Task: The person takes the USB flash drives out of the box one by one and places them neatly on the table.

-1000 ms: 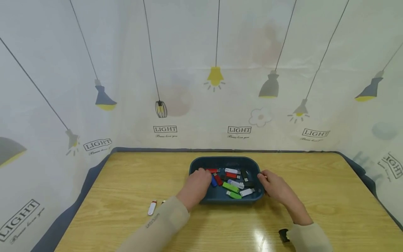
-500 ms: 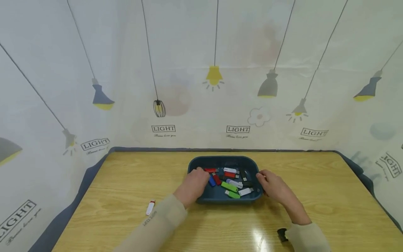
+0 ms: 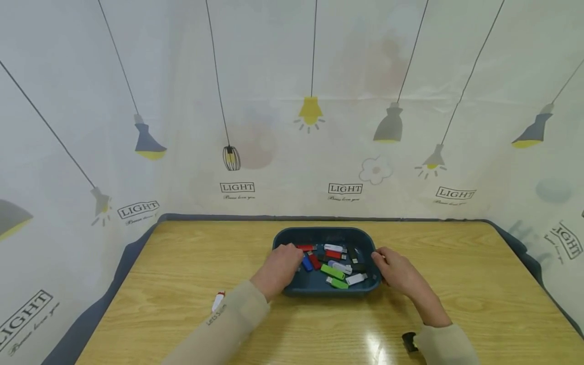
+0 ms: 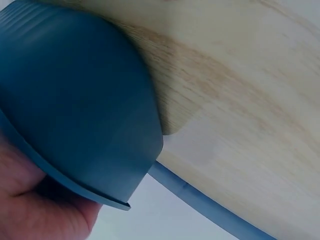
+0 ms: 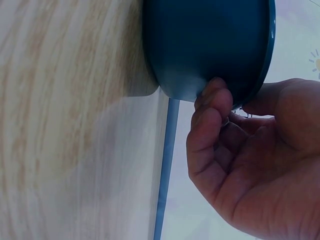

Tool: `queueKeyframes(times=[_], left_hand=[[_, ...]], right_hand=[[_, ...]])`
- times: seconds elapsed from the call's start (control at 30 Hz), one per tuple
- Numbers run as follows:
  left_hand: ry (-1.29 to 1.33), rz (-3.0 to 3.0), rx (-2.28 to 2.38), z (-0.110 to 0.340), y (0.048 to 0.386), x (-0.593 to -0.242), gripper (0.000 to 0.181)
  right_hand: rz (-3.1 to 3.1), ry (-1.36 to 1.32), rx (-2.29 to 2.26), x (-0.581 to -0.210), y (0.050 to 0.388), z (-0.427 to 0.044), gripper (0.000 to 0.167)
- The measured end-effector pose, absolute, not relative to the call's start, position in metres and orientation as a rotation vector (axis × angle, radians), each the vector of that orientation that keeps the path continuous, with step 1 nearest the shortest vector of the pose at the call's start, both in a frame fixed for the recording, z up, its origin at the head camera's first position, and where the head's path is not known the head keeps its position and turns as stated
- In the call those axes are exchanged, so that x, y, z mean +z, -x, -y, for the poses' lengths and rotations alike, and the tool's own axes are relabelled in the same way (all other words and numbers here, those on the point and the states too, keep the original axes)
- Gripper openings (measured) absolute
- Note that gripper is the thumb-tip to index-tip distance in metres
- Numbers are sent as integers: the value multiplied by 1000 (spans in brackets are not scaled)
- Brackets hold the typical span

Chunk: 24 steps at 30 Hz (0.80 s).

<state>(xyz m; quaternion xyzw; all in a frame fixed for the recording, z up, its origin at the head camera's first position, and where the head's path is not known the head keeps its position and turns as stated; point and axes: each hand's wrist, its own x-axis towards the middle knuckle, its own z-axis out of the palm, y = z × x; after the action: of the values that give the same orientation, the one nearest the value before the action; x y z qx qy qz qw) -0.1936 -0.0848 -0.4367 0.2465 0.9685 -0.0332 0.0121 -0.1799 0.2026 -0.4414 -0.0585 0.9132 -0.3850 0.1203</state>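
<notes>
A dark blue plastic bin [image 3: 328, 292] stands on the wooden table, holding several USB sticks in red, white, green, blue and black. My left hand [image 3: 279, 268] grips its left rim; in the left wrist view that hand [image 4: 42, 207] is at the edge, its fingertips mostly hidden. On the opposite side my right hand [image 3: 402, 271] holds the right rim. The right wrist view shows this hand [image 5: 260, 170] with fingers curled against the outer wall [image 5: 205, 45] and the thumb over the rim. A green USB stick [image 3: 333, 271] lies near the middle of the bin.
A white and red USB stick [image 3: 218, 300] lies on the table, partly covered by the left sleeve [image 3: 228, 322]. Beside the right sleeve [image 3: 449, 344] is a small black object [image 3: 409, 342]. A lamp-print cloth [image 3: 292, 152] surrounds the table [image 3: 493, 294] at the back and sides.
Both hands stay on the rim and the bin stays in place. The left sleeve now covers a small item beside the white and red USB stick. The head view shifts slightly.
</notes>
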Motion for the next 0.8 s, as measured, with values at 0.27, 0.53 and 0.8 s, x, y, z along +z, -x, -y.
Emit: queueKeyframes(times=[0.27,0.53,0.8], left_hand=[[-734,-2975,-25,84,195,-435,8],[-771,-2930,-14,81,196,-440,6],[-703,-2924,117,82,198,-441,9]], right_hand=[[-2666,166,-1134,-442,182,-202,33],[-2658,147,-1123,-442,180,-204,34],[-2666,175,-1126,-441,180,-203,35]])
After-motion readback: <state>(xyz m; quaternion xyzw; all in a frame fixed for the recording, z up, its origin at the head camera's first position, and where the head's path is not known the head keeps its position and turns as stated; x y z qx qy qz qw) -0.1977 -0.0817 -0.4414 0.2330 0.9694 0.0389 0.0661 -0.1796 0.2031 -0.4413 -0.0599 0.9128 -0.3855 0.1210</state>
